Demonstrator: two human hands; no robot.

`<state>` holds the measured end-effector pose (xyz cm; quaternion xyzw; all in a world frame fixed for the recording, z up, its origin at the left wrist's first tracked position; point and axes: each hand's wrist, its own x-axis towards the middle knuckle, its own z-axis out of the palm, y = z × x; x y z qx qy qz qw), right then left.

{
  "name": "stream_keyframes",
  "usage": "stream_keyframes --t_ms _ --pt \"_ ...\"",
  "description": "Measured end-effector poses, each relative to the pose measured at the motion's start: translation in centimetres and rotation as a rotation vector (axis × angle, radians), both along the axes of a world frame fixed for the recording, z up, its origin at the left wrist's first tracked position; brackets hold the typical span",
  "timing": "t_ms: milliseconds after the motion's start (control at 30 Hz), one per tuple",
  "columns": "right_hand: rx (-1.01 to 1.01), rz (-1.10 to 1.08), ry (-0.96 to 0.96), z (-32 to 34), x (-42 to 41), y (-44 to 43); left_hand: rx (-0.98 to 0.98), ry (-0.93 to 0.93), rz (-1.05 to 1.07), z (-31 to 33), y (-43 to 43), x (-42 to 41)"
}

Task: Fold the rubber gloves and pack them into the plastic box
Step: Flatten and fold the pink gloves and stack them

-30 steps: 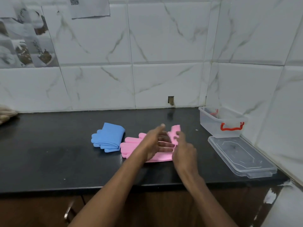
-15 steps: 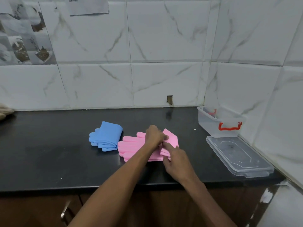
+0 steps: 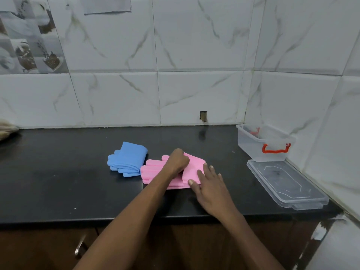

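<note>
Pink rubber gloves lie on the black counter, fingers pointing left, with the cuff end folded over on top. My left hand is curled over the middle of the pink gloves and seems to grip the folded cuff. My right hand lies flat with straight fingers on the folded part. A folded blue pair of gloves sits just left of the pink ones. The clear plastic box with red handles stands open at the back right.
The box's clear lid lies flat on the counter in front of the box, near the right wall. Tiled walls close off the back and right. A brownish object pokes in at the far left edge.
The pink cuff end, lifted a second ago, has been folded over onto the gloves. My right hand has flattened onto the fold and my left hand has curled over the middle.
</note>
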<state>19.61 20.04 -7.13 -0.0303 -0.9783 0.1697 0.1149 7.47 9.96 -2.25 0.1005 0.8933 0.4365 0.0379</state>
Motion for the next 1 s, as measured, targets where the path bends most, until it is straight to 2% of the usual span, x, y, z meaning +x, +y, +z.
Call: stream_keyframes --t_ms 67,167,200,267,333,400,467,500,533,600,667,833,900,1000 --pt "0.14 -0.034 -0.001 -0.4 0.0 -0.3 -0.17 0.135 0.02 0.2 0.3 0.2" --pt "0.141 -0.044 -0.052 -0.5 0.1 -0.3 -0.419 0.373 0.019 -0.3 0.3 0.7" --pt "0.144 -0.035 -0.083 -0.5 0.2 -0.2 -0.491 0.479 -0.026 -0.7 0.3 0.7" --pt "0.172 -0.014 -0.141 -0.4 0.4 0.0 -0.628 0.648 -0.244 -1.3 0.1 0.4" --pt "0.192 0.019 -0.204 -0.1 0.4 0.3 -0.708 0.578 -0.465 -1.6 -0.3 0.0" --pt "0.137 0.059 -0.268 0.5 0.6 0.6 -0.764 0.436 -0.552 -2.0 -0.8 -0.5" --pt "-0.093 0.024 -0.211 1.5 0.6 1.1 -0.825 0.375 -0.559 -2.5 -1.0 -0.6" --pt "-0.207 -0.065 -0.116 2.0 0.6 1.5 -0.831 0.362 -0.556 -2.6 -1.1 -0.5" --pt "-0.239 -0.196 -0.006 2.5 0.6 2.0 -0.819 0.357 -0.549 -2.8 -1.1 -0.4" --pt "-0.165 -0.407 0.068 3.2 0.7 2.3 -0.783 0.377 -0.528 -3.1 -1.2 -0.2" --pt "-0.164 -0.441 -0.002 3.7 0.7 1.5 -0.737 0.4 -0.508 -3.4 -1.4 0.2" --pt "-0.247 -0.439 -0.109 3.8 -0.8 -0.5 -0.583 0.322 -0.479 -2.4 -1.3 0.6" --pt "-0.329 -0.45 -0.108 4.0 -1.2 -0.2 -0.489 0.389 -0.413 -1.4 -1.6 0.7" --pt "-0.428 -0.499 -0.023 4.1 -1.1 0.9 -0.403 0.61 -0.296 -1.1 -2.3 1.1"
